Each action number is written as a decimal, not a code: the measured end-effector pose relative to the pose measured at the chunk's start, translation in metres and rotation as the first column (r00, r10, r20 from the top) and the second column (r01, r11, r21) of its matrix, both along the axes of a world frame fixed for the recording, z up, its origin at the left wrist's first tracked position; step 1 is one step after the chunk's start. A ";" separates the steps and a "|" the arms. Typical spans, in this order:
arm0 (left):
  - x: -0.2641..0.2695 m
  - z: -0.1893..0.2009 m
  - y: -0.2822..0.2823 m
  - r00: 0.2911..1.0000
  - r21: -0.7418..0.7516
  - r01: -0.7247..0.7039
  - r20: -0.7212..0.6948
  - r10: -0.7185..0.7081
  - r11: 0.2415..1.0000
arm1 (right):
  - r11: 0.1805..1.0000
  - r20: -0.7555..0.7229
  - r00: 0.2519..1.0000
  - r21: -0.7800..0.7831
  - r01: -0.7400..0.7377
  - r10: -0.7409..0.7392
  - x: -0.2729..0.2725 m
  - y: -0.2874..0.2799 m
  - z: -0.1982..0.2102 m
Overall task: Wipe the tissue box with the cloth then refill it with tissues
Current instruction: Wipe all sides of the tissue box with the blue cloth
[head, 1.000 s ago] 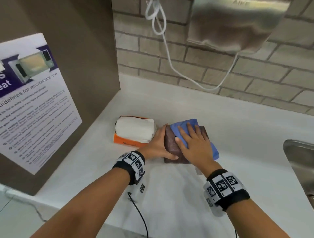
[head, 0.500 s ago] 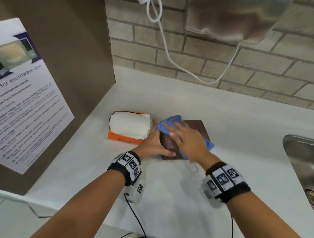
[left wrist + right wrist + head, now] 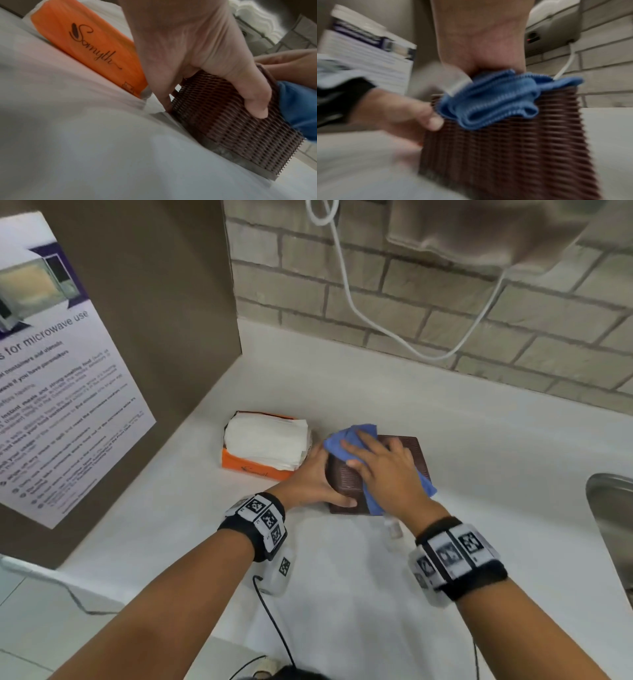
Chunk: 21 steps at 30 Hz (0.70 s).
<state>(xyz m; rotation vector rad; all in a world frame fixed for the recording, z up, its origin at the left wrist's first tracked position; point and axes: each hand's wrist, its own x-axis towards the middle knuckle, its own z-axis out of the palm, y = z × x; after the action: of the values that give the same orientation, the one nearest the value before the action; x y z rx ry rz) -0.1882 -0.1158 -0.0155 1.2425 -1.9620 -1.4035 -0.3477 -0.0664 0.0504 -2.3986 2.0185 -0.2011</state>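
A brown woven tissue box (image 3: 346, 484) stands on the white counter (image 3: 479, 457). My left hand (image 3: 308, 477) grips its near left corner, thumb on the near side and fingers on the left side, as the left wrist view shows on the box (image 3: 231, 128). My right hand (image 3: 387, 470) lies flat with spread fingers on a blue cloth (image 3: 342, 440), pressing it onto the box top. In the right wrist view the bunched cloth (image 3: 493, 100) hangs over the box's (image 3: 513, 155) near rim. An orange pack of white tissues (image 3: 267, 440) lies just left of the box.
A steel sink (image 3: 609, 525) is set into the counter at the right. A hand dryer (image 3: 479, 231) with a white cable (image 3: 359, 302) hangs on the brick wall. A brown panel with a poster (image 3: 61, 371) walls off the left side.
My right hand has slid the blue cloth leftward across the box top toward its far left corner. The left hand has kept its hold on the box.
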 end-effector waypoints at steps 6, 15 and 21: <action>0.003 0.000 -0.002 1.000 0.018 0.025 -0.006 -0.025 1.000 | 0.991 -0.022 0.996 -0.102 -0.090 0.088 0.003 0.036 -0.015; -0.001 0.004 0.002 0.997 -0.018 -0.023 0.068 0.025 1.000 | 0.988 0.144 0.990 -0.153 0.019 0.003 -0.057 0.070 -0.023; 0.003 0.010 0.004 0.997 0.048 0.036 0.070 -0.039 0.998 | 0.980 0.073 0.979 -0.079 -0.185 0.190 0.009 0.039 -0.017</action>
<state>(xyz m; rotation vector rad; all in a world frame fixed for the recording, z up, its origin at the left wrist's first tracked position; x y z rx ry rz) -0.1848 -0.1122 -0.0055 1.2989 -2.0202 -1.4495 -0.3384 -0.0276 0.0337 -2.5595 1.7684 -0.3672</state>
